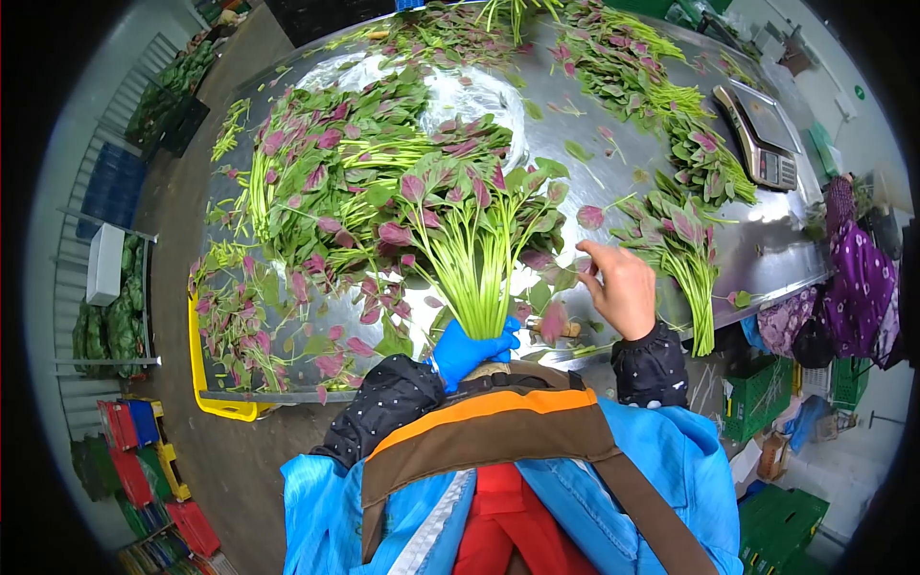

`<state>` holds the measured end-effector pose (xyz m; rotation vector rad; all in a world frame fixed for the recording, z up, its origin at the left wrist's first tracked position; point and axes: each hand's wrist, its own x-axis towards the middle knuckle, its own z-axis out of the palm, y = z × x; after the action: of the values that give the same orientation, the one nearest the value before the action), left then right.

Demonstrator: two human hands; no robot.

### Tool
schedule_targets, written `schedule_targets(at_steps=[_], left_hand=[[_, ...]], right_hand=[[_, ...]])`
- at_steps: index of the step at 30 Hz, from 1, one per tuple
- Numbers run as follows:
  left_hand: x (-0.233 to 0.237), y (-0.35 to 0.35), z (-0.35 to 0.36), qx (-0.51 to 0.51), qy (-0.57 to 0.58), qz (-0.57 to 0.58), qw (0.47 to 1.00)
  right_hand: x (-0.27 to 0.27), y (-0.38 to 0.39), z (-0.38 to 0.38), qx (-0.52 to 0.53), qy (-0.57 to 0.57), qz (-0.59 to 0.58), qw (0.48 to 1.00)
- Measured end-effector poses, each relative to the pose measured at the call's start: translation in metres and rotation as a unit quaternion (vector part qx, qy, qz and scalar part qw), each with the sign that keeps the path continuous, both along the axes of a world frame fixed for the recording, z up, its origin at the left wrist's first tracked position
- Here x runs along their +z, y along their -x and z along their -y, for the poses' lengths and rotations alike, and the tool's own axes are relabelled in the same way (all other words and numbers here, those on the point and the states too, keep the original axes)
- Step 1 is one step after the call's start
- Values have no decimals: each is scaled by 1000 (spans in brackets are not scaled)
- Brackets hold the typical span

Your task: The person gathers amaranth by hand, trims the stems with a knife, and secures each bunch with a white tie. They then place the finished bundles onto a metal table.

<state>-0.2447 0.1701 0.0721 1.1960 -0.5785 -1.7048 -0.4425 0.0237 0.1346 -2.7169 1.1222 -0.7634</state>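
Clasping a bunch of greens [471,244] by its stems [476,297], the left hand [471,353] is closed; whether the curled right hand [624,289] pinches anything, I cannot tell.

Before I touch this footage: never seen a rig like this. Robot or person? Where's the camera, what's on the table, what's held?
No robot here: these are a person's own two hands. The single picture comes from a camera worn on the head, looking forward and down, so the person's clothing fills the bottom.

The left hand, in a blue glove, grips a bunch of leafy stems by its lower end, leaves away from the body. The right hand is bare, fingers curled beside the bunch; whether it pinches anything is unclear.

On the metal table lie a heap of green and purple greens, clear plastic, more bunches along the right, and a scale.
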Motion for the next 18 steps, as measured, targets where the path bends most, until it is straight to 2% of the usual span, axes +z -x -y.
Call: schedule_targets(at_steps=[1, 2, 4, 6, 8, 11, 15, 17, 18], left_hand=[[0, 0, 2, -5, 2, 9, 1000], [0, 0, 3, -7, 3, 17, 1000], [-2, 2, -1, -6, 0, 24, 1000], [-5, 2, 1, 2, 4, 22, 1000], [-5, 2, 0, 2, 21, 37, 999], [-1, 4, 0, -2, 31, 77, 997], [-5, 2, -2, 12, 25, 66, 997], [-3, 1, -1, 16, 14, 60, 998], [-14, -3, -2, 9, 102, 131, 986]], right_hand=[[-4, -5, -6, 6, -188, 146, 971], [-8, -13, -14, 15, -367, 283, 886], [0, -38, -26, 73, -409, 337, 845], [3, -69, -31, 95, -349, 325, 874], [10, -94, -27, 64, -271, 255, 926], [-1, -113, -20, 79, -186, 151, 968], [-1, -106, -28, 100, -307, 249, 913], [-9, -93, -35, 188, -252, 227, 922], [-12, -85, -38, 230, -224, 217, 922]])
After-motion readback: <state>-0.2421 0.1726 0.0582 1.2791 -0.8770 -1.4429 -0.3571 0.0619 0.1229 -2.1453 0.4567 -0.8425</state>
